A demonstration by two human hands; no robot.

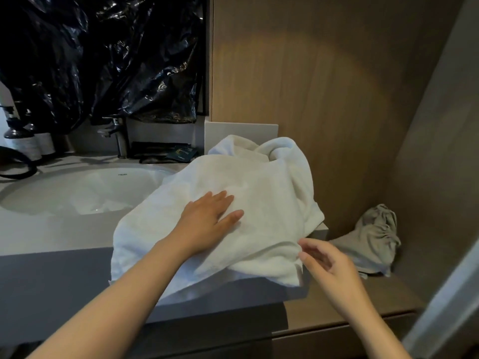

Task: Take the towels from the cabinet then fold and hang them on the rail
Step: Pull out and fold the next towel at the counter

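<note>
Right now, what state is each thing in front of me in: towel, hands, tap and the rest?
white towel: unfolded, rumpled on the counter, front edge hanging over.
left hand: flat, fingers straight, resting on the towel.
right hand: fingers loosely curled at the towel's right edge; grip unclear.
tap: no water seen running.
grey bag: bunched on the lower wooden shelf.
pump bottles: upright beside the sink.

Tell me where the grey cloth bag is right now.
Head view, right side: the grey cloth bag lies on the wooden ledge, just right of the white towel and beyond the right hand.
</note>
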